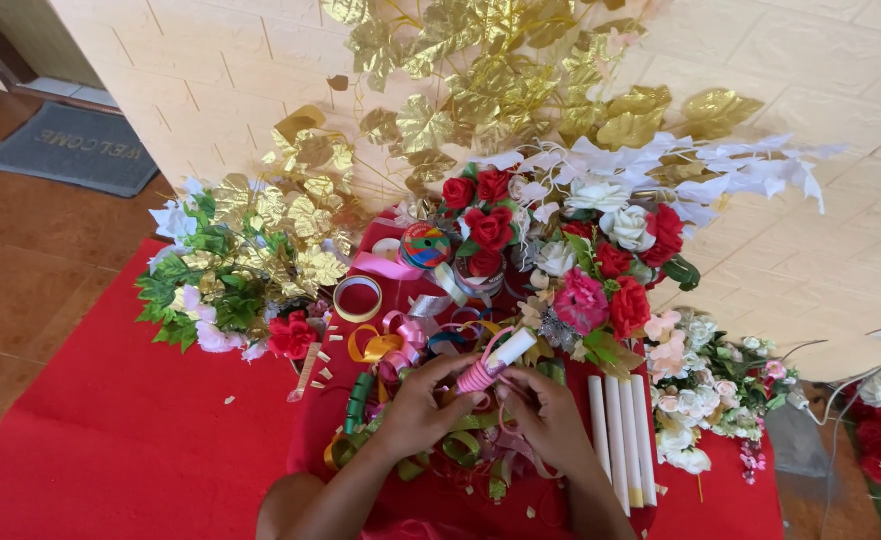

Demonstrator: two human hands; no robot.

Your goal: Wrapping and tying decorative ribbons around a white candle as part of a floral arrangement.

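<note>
I am pinching a white stick (495, 362) between both hands above the red cloth (120, 430). My left hand (415, 410) is closing thumb and fingers on its lower end, where pink ribbon (476, 377) is wound around it; my right hand (550, 420) is pressing fingertips against the same wrapped part from the other side. Holding from both sides is probably keeping the ribbon turns tight and the stick steady. The stick's long axis is running diagonally, bare white end pointing up and to the right, wrapped end down toward my left hand. Beneath the hands, loose curled ribbons (390, 350) are lying; just right, four plain white sticks (620, 435) are lying side by side. Ribbon spools (426, 245) and artificial flowers (600, 260) are standing beyond.
</note>
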